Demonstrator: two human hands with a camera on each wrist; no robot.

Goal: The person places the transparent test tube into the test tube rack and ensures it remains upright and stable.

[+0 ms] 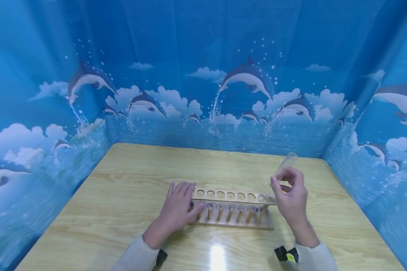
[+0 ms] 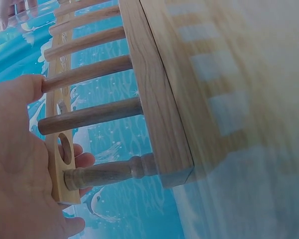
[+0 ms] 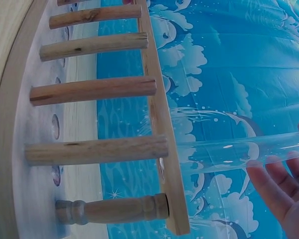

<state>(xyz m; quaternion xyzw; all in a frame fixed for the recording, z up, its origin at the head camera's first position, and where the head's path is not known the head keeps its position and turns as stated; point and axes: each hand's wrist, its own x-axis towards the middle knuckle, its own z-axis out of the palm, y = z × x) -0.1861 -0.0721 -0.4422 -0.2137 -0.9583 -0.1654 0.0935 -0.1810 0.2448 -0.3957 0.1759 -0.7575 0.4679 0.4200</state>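
Note:
A wooden test tube rack (image 1: 230,222) stands on the table, with a row of holes in its top rail and a row of upright pegs in front. My left hand (image 1: 179,205) holds its left end; in the left wrist view the thumb is before the top rail (image 2: 55,164) and the fingers are behind it. Over the right end, my right hand (image 1: 293,195) pinches a clear test tube (image 1: 287,161), tilted in the head view. In the right wrist view the tube (image 3: 224,152) reaches the top rail near the end hole; whether it has entered is unclear.
The wood-grain table (image 1: 139,169) extends around the rack on all sides. A blue curtain (image 1: 203,45) printed with dolphins and clouds encloses the back and both sides. Dark straps (image 1: 286,254) sit at the wrists.

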